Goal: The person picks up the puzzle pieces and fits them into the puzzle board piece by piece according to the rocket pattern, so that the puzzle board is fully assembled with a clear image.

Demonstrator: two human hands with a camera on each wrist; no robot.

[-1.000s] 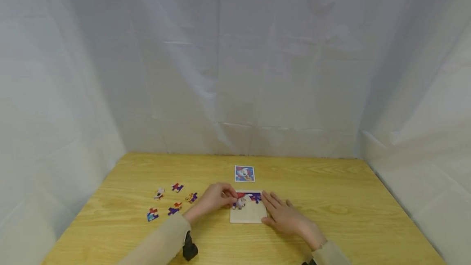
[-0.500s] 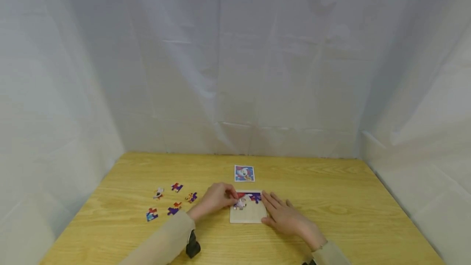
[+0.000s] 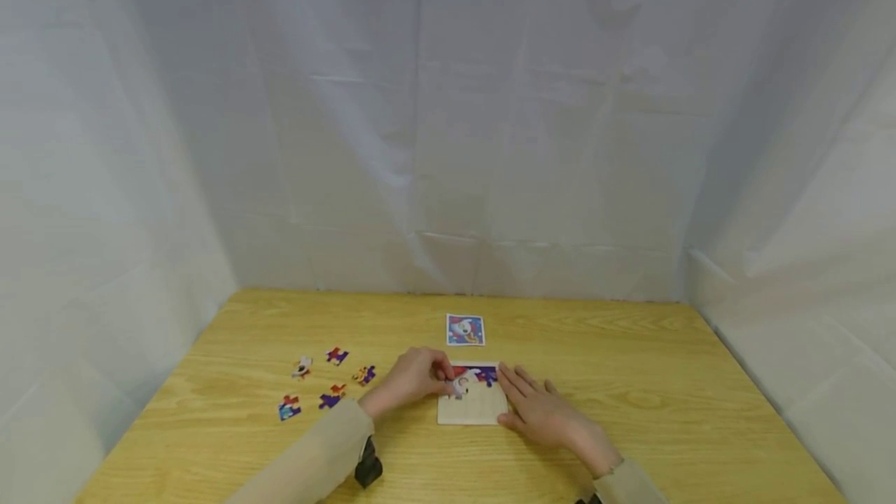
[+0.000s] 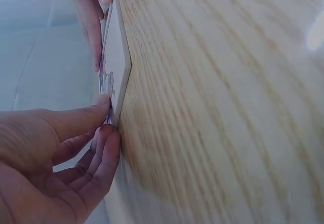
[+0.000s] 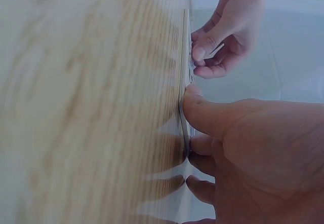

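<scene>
A pale wooden puzzle board (image 3: 476, 409) lies on the table, with red and blue pieces (image 3: 481, 372) set along its far edge. My left hand (image 3: 448, 382) pinches a white-and-grey puzzle piece (image 3: 460, 385) over the board's far-left part. In the left wrist view its fingertips (image 4: 104, 103) press the piece against the board (image 4: 120, 64). My right hand (image 3: 521, 399) lies flat at the board's right edge, fingers straight. Its thumb (image 5: 200, 110) touches the board's rim (image 5: 183, 57) in the right wrist view.
Several loose puzzle pieces (image 3: 334, 396) lie scattered on the wooden table (image 3: 665, 379) to the left of my left hand. A small picture card (image 3: 465, 330) of the finished puzzle sits just beyond the board. White cloth walls close in the back and sides.
The left hand has nudged the white-and-grey piece slightly right and toward the placed pieces at the far edge. The right hand has stayed in place.
</scene>
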